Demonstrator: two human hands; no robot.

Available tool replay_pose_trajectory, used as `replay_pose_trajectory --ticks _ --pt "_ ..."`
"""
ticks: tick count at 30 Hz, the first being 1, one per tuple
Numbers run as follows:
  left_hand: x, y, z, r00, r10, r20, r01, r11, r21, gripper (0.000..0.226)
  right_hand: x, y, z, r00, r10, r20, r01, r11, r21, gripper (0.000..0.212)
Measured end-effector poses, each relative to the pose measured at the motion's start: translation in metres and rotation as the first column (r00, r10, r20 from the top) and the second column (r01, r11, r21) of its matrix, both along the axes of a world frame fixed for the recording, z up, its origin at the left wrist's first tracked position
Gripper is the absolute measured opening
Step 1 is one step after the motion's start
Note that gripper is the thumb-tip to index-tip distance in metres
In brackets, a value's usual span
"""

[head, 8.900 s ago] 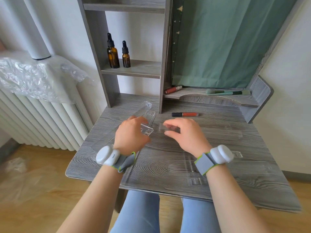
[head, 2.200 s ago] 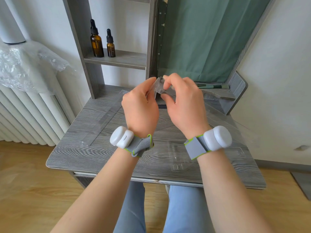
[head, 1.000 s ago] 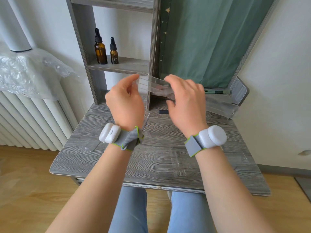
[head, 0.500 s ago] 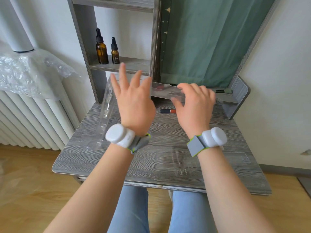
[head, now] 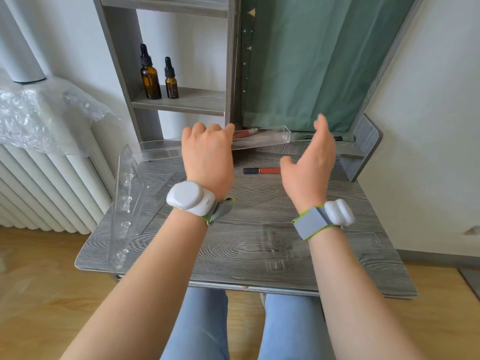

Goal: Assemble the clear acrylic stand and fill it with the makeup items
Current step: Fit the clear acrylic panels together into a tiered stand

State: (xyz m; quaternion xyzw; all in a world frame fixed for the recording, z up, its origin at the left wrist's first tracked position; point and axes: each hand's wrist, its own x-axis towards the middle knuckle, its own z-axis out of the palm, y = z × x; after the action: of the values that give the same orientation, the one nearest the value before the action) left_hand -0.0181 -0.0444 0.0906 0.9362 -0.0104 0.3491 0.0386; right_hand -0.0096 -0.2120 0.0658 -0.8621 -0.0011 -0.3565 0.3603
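No readable writing anywhere; labels on the two amber dropper bottles (head: 150, 75) at upper centre too small to make out. Half a second back, left fingers fanned upward; now left hand (head: 207, 157) curled at frame centre, fingertips gripping the clear acrylic bar (head: 259, 139) held level above the desk (head: 233, 245). Right hand (head: 310, 165) drawn off the bar, fingers loosely spread, holding nothing. Transparent side panel (head: 124, 203) with round holes standing tilted at left centre. Flat clear pieces lying lower right. Red lip gloss (head: 262, 170) lying between the hands.
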Motion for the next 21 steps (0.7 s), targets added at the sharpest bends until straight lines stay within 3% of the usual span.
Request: replay_pose_trajectory --ticks 2,4,8,12,17,21 --pt "0.003 0.003 -0.002 1.000 0.013 0.001 -0.013 1.000 0.008 0.046 0.005 -0.005 -0.008 0.978 0.018 -0.210 -0.024 0.999 -0.028 0.069" --pt "0.004 0.003 -0.002 1.000 0.018 0.006 -0.018 1.000 0.009 0.047 0.008 -0.001 -0.016 0.912 0.094 -0.400 -0.149 0.983 -0.110 0.049" --pt "0.006 -0.002 -0.004 0.999 0.009 0.042 -0.009 1.000 0.004 0.058 0.010 0.017 -0.030 0.797 0.108 -0.595 -0.368 0.867 -0.336 0.035" --pt "0.007 0.000 -0.009 1.000 0.006 0.014 -0.005 1.000 -0.011 0.055 0.015 0.023 -0.039 0.772 0.068 -0.633 -0.395 0.831 -0.393 0.017" --pt "0.005 0.004 -0.011 1.000 0.014 0.002 -0.014 1.000 -0.006 0.051 0.013 0.019 -0.045 0.766 0.123 -0.631 -0.395 0.865 -0.311 0.028" --pt "0.006 0.006 -0.011 1.000 0.018 -0.008 -0.018 1.000 0.012 0.046 0.005 0.022 -0.039 0.862 0.120 -0.493 -0.315 0.889 -0.334 0.023"
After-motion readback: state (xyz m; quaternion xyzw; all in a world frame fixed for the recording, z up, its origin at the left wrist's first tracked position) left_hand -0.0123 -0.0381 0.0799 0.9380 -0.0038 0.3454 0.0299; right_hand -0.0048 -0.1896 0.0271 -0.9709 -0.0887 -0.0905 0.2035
